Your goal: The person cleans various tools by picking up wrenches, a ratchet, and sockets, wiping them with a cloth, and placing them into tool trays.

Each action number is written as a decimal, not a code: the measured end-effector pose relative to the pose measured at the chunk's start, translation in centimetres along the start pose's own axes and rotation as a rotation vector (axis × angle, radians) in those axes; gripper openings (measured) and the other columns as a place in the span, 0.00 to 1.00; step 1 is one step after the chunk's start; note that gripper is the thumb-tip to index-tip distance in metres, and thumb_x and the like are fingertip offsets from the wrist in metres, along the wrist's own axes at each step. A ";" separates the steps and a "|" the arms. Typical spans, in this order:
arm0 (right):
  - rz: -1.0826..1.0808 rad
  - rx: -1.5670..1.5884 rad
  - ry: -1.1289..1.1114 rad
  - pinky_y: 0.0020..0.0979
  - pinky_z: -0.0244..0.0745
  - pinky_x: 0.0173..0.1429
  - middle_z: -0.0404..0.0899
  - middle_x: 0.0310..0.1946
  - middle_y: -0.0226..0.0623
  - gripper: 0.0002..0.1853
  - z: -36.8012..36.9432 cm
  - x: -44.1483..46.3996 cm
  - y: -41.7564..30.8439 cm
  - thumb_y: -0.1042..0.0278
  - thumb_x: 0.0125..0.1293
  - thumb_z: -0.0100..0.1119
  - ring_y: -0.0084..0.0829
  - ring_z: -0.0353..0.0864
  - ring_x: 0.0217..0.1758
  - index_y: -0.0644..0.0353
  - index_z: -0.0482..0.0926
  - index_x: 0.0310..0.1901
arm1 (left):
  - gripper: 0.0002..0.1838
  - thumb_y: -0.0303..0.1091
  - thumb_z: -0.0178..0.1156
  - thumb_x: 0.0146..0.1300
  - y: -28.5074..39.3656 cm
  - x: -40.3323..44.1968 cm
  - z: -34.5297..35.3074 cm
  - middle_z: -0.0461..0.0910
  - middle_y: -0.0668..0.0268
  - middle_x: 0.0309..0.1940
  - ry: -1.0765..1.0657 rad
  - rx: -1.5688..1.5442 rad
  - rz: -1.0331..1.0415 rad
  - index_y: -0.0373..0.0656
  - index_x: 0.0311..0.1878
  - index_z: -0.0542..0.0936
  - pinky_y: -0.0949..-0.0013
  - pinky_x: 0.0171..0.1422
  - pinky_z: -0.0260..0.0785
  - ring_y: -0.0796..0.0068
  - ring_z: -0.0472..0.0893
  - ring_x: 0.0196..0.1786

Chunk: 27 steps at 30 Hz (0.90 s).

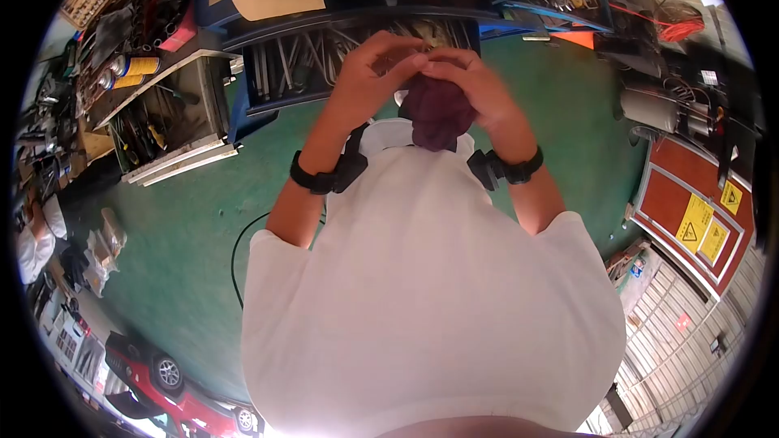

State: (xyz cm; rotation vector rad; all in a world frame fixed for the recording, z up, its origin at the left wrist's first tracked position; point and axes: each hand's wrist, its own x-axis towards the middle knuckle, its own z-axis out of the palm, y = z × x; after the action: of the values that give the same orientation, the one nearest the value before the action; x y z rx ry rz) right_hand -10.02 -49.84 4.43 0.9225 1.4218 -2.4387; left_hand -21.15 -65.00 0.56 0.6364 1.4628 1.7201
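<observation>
I hold a dark maroon cloth, crumpled and bunched into soft folds, in the upper middle of the frame.

car repair workshop | tool-filled drawer | spray cans | red car | green floor

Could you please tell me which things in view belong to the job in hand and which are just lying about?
Job in hand:
- dark red cloth, at the left hand and right hand
- probably the open drawer of tools

Lying about:
- cardboard box
- yellow-labelled cans
- red cable
</observation>
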 end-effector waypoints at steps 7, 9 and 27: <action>-0.040 0.080 -0.122 0.21 0.76 0.42 0.83 0.37 0.29 0.11 -1.0 -1.6 -1.3 0.65 0.62 0.66 0.19 0.82 0.38 0.60 0.83 0.44 | 0.07 0.29 0.61 0.68 3.8 -0.5 3.2 0.79 0.68 0.36 0.113 -0.032 0.028 0.35 0.43 0.82 0.77 0.42 0.73 0.81 0.79 0.37; -0.139 -0.128 -0.186 0.21 0.76 0.44 0.83 0.38 0.29 0.10 -1.3 -2.7 -2.5 0.65 0.64 0.64 0.20 0.82 0.39 0.60 0.83 0.43 | 0.07 0.30 0.61 0.68 4.5 -0.4 4.3 0.79 0.68 0.34 0.139 -0.020 0.007 0.35 0.42 0.82 0.77 0.42 0.72 0.81 0.79 0.36; -0.592 -0.061 -0.064 0.27 0.78 0.53 0.79 0.48 0.36 0.32 -5.4 -3.4 -4.7 0.71 0.56 0.72 0.24 0.80 0.49 0.57 0.66 0.61 | 0.11 0.30 0.63 0.65 6.0 -0.1 9.5 0.83 0.62 0.32 0.187 0.301 -0.065 0.34 0.46 0.81 0.74 0.40 0.74 0.78 0.81 0.34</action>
State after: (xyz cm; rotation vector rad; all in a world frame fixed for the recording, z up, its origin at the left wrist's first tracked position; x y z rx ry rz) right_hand -7.07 -43.43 7.93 0.4402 1.9517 -2.7571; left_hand -15.07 -59.73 8.38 0.5868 1.8761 1.5558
